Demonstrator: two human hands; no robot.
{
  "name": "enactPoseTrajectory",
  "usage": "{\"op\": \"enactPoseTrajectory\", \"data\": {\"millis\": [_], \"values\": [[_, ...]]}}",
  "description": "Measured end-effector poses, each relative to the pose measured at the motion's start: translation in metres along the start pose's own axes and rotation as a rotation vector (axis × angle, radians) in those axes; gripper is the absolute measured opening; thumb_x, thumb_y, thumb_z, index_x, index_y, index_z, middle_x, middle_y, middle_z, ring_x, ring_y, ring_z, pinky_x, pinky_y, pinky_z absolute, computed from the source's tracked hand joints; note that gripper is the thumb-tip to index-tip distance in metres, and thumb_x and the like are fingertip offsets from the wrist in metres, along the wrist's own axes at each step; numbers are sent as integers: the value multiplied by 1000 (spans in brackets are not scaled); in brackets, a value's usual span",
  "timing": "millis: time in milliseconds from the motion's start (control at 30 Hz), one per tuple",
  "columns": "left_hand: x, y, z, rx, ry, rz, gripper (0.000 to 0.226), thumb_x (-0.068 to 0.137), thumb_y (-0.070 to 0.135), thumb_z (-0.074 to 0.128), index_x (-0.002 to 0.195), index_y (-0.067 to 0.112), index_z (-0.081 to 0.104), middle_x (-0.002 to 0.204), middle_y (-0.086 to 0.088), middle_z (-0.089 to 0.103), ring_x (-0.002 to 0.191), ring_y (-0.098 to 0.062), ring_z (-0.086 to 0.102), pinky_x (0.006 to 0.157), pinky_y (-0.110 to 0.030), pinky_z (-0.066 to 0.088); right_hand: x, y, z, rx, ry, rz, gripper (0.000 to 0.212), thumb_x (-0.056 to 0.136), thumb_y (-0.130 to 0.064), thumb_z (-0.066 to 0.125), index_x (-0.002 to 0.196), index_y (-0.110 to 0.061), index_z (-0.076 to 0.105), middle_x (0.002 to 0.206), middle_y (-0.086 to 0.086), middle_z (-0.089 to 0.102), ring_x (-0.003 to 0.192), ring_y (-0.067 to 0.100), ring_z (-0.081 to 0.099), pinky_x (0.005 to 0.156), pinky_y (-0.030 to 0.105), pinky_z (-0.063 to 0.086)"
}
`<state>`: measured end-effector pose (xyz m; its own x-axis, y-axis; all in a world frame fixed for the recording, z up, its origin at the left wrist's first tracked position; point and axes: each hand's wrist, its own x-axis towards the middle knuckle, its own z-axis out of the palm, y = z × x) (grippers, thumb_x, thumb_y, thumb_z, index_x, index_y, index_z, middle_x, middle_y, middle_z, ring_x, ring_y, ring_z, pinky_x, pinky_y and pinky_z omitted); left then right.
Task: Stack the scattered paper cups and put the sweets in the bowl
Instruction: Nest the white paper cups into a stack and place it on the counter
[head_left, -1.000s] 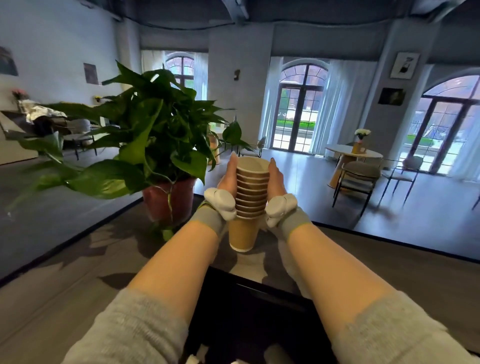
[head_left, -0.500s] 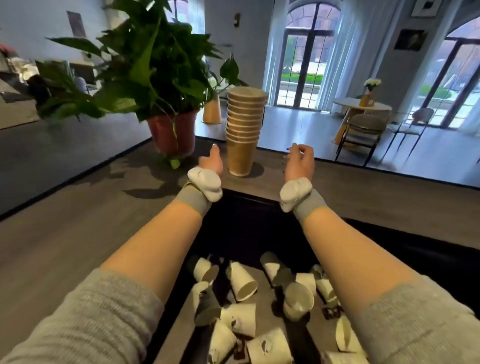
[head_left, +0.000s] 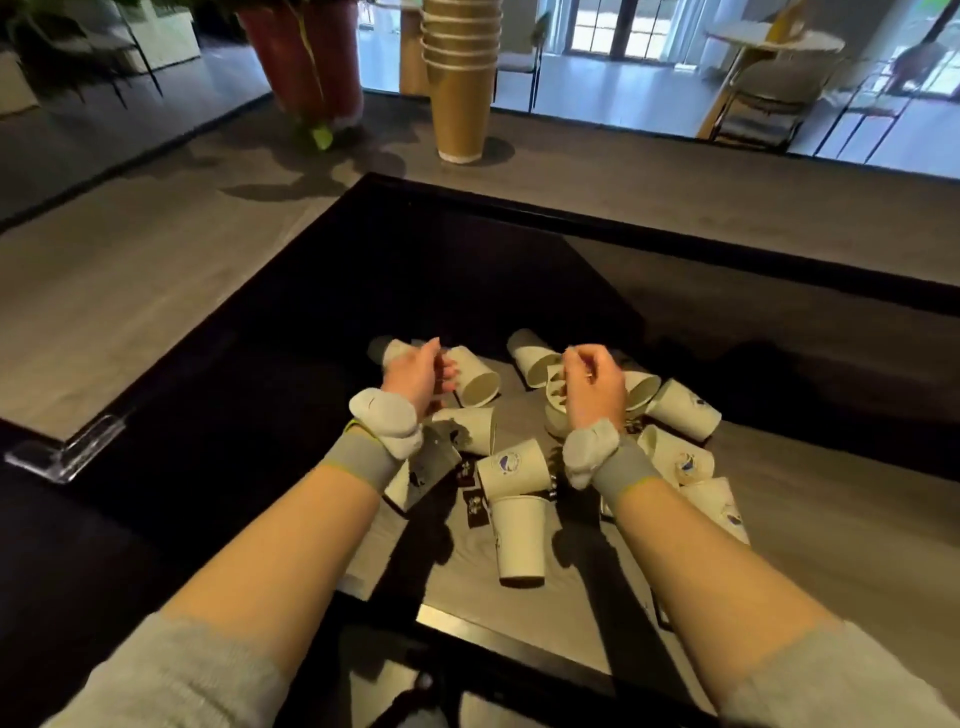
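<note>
Left hand (head_left: 418, 371) curls loosely, empty, mid-frame, just beside a cup (head_left: 475, 382). Right hand (head_left: 592, 387) curls over the cups (head_left: 514, 470); whether it grips one, I cannot tell.

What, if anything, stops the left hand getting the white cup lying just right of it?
Likely nothing, so yes: left hand hovers beside that cup, seemingly empty, and nothing lies over it.

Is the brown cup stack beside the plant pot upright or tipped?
Upright. The brown cup stack stands base down on the grey table, beside the red plant pot. The frame cuts off its top.
</note>
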<state>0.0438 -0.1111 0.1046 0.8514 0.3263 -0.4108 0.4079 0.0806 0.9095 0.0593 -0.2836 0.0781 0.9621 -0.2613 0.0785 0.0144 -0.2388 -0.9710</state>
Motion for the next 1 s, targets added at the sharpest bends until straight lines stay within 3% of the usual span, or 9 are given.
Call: {"op": "enactPoseTrajectory", "data": {"millis": [100, 167, 233, 300, 400, 567, 733, 867, 1000], "values": [[-6, -48, -8, 136, 14, -52, 28, 93, 24, 45, 72, 11, 57, 76, -9, 59, 68, -20, 54, 57, -27, 40, -30, 44, -4, -156, -182, 48, 11, 87, -16, 59, 94, -8, 57, 79, 3, 53, 74, 17, 51, 67, 24, 44], [-7, -70, -14, 207, 93, 3, 20, 91, 19, 51, 88, 4, 64, 89, -12, 63, 83, -21, 55, 68, -27, 41, -45, 65, -6, -320, -279, 65, 20, 83, -20, 65, 96, -8, 55, 90, 6, 53, 85, 22, 53, 76, 35, 47], [-10, -83, -18, 266, 180, 96, 12, 86, 14, 59, 91, 4, 61, 88, -10, 60, 89, -22, 54, 75, -26, 40, -59, 76, -8, -463, -338, 80, 36, 77, -30, 71, 100, -9, 52, 100, 10, 52, 94, 26, 52, 81, 39, 46], [-8, -95, -25, 460, 264, 93, 24, 81, 21, 66, 101, 9, 58, 103, -12, 58, 105, -30, 53, 86, -34, 44, -74, 82, -8, -579, -386, 106, 48, 71, -40, 72, 103, -14, 48, 108, 9, 49, 100, 25, 48, 84, 41, 46], [-4, -107, -38, 722, 247, -6, 57, 77, 33, 70, 125, 14, 46, 137, -15, 39, 130, -35, 34, 105, -44, 34, -91, 89, -7, -659, -427, 108, 57, 65, -46, 73, 106, -19, 45, 110, 4, 47, 102, 22, 47, 83, 39, 47], [13, -127, -51, 843, 119, -20, 78, 72, 38, 74, 136, 19, 34, 142, -14, 37, 133, -33, 32, 108, -43, 30, -102, 103, -6, -655, -439, 162, 58, 70, -36, 73, 115, -14, 45, 119, 11, 47, 107, 30, 49, 81, 35, 43], [25, -137, -49, 864, 9, 13, 86, 64, 43, 78, 134, 21, 33, 135, -12, 45, 127, -34, 41, 105, -47, 36, -108, 107, -13, -528, -300, 267, 46, 71, -31, 75, 107, -12, 53, 107, 8, 49, 93, 21, 49, 75, 27, 37], [34, -138, -46, 832, -15, 28, 89, 63, 36, 82, 134, 18, 32, 132, -13, 48, 123, -34, 46, 101, -45, 40, -101, 103, -20, -319, -90, 418, 33, 71, -26, 76, 89, -14, 50, 94, 11, 56, 85, 27, 56, 71, 32, 43], [44, -141, -51, 819, -81, -40, 92, 64, 31, 83, 135, 8, 29, 133, -15, 49, 121, -35, 49, 99, -43, 43, -93, 91, -28, -33, 157, 495, 36, 75, -18, 73, 96, -16, 44, 95, 13, 55, 86, 27, 56, 73, 36, 48]]}}
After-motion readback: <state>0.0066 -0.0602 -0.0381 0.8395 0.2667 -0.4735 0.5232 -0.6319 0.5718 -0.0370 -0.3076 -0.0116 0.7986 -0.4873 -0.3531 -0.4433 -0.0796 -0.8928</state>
